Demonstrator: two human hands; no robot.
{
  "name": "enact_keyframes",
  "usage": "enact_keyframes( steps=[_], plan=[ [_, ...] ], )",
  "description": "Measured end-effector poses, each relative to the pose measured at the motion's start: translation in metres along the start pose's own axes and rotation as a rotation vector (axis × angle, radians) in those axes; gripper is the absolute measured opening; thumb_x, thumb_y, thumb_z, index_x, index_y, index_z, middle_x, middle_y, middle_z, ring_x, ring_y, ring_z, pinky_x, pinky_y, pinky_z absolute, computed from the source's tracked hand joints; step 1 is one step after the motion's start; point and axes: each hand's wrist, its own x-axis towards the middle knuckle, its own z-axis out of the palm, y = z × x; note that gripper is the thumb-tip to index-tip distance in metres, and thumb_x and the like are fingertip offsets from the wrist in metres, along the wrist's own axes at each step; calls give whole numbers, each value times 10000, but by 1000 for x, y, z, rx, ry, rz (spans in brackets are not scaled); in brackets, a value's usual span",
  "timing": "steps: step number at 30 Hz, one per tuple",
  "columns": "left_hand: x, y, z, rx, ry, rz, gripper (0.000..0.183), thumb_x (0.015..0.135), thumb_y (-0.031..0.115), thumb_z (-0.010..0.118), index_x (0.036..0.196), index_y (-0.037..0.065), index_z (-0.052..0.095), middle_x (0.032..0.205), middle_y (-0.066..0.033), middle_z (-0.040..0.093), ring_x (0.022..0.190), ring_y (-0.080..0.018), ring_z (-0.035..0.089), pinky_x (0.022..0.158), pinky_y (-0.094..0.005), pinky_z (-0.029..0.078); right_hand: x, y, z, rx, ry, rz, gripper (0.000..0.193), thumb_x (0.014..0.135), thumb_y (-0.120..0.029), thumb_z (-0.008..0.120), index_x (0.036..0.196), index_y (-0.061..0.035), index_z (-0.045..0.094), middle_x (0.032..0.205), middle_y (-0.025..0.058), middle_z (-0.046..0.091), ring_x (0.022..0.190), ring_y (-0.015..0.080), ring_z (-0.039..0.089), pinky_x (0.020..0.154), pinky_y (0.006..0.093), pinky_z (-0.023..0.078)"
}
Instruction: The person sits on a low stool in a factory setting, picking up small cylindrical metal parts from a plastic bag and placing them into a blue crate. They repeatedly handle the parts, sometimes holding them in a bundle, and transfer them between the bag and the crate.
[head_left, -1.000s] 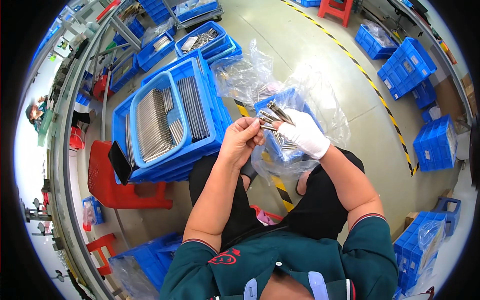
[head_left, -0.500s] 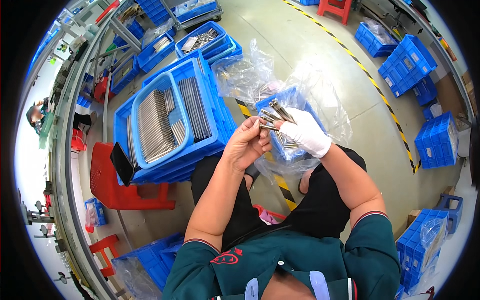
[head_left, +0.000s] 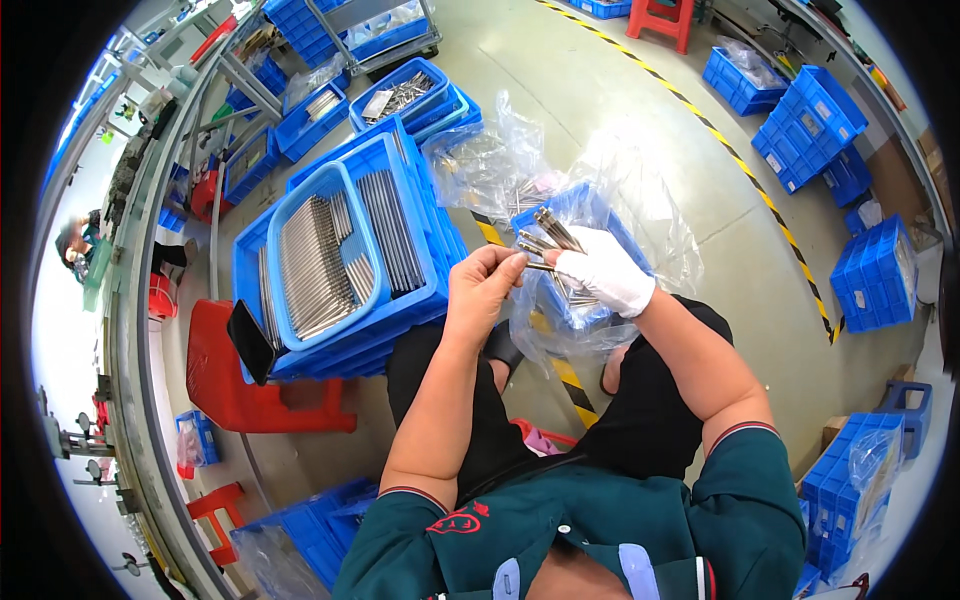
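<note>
My right hand (head_left: 608,272), in a white glove, is closed around a bundle of shiny metal pins (head_left: 556,230) with thicker ends. My bare left hand (head_left: 482,292) is just left of it, thumb and fingertips pinching the end of one thin pin (head_left: 538,266) that reaches across to the glove. Below both hands stands a blue bin (head_left: 625,225) lined with clear plastic, where more metal pins (head_left: 582,297) lie. Its near part is partly hidden by my right hand.
To the left, a light-blue tray (head_left: 374,225) of rows of metal pins rests on stacked blue crates (head_left: 432,290). A dark phone-like slab (head_left: 250,342) leans at their corner. A red stool (head_left: 215,385) stands beside them. Clear plastic sheeting (head_left: 655,200) spreads around the bin.
My left hand has drawn slightly left and down from the glove, its fingers now closer together on the pin's end. My right hand keeps its bundle. The whole view has shifted slightly.
</note>
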Motion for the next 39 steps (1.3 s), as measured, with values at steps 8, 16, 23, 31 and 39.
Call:
enact_keyframes(
  steps=[8, 16, 23, 31, 39],
  plan=[
    [4, 3, -1, -250, 75, -18, 206, 896, 192, 625, 821, 2, 600, 604, 15, 486, 507, -59, 395, 481, -212, 321, -3, 9, -8, -170, 28, -84, 266, 845, -283, 627, 857, -20, 590, 665, -2, 511, 619, 92, 459, 558, 268, 390],
    [4, -5, 15, -12, 15, -98, 205, 842, 184, 679, 732, 21, 617, 628, 37, 503, 559, -41, 402, 498, -213, 305, -15, 21, -17, -334, 30, -207, 302, 841, -286, 618, 947, -4, 611, 769, 158, 594, 679, 224, 525, 661, 341, 437],
    [-3, -11, 31, 5, -213, -202, 254, 826, 265, 695, 777, 24, 631, 634, 49, 505, 571, -33, 378, 520, -207, 289, -44, 30, -20, -469, 133, -98, 291, 839, -305, 633, 907, -23, 619, 715, 87, 567, 649, 183, 508, 616, 320, 421],
    [-6, -24, 51, 276, -252, -73, 322, 832, 303, 692, 888, -14, 671, 740, 7, 598, 697, -54, 506, 659, -222, 410, -62, 50, -38, -260, 189, 113, 179, 842, -223, 642, 892, -56, 603, 630, -28, 505, 551, 48, 433, 483, 217, 323],
    [2, -6, 43, 269, -168, -103, 249, 864, 213, 649, 861, -35, 668, 672, -28, 597, 640, -87, 506, 594, -234, 418, -70, 48, -39, 20, 260, 211, 104, 878, -131, 587, 874, -36, 543, 610, -45, 416, 497, 37, 346, 450, 205, 244]
  ],
)
